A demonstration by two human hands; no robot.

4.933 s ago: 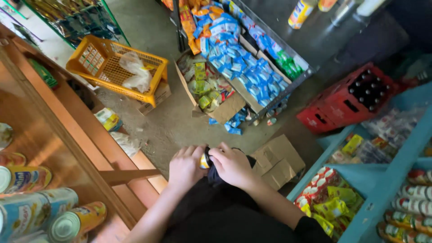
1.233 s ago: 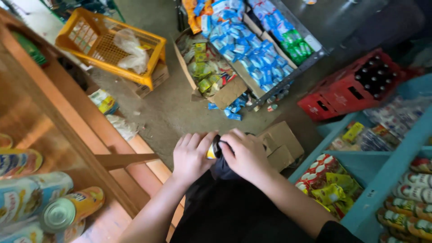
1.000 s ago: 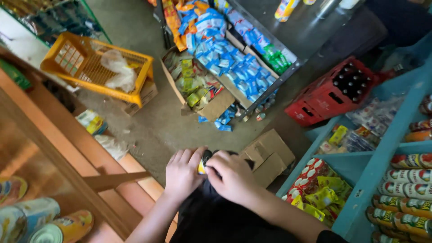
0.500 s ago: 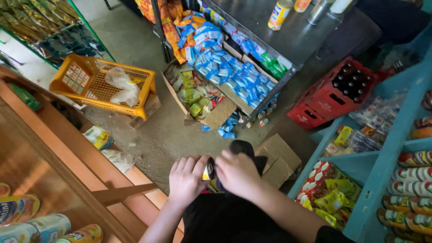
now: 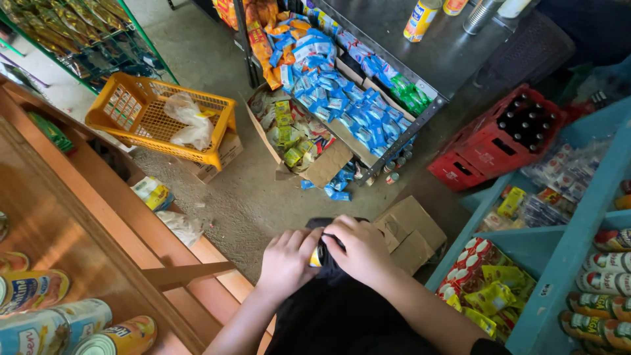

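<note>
Compared with half a second earlier, both hands remain together low in the frame. The left hand [image 5: 286, 261] and right hand [image 5: 358, 248] meet knuckles-up, fingers curled around a small yellow-and-black object [image 5: 318, 255] held between them, above a dark garment [image 5: 342, 315] and near a cardboard box [image 5: 411, 231].

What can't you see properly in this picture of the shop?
- Head view: the small yellow and black thing held by the left hand and right hand is mostly covered by the fingers; its kind cannot be told.
- The bottles in the red crate show only dark tops.
- The cans on the wooden shelf are cut off by the bottom-left edge.
- The blue packets are too small to identify.
</note>
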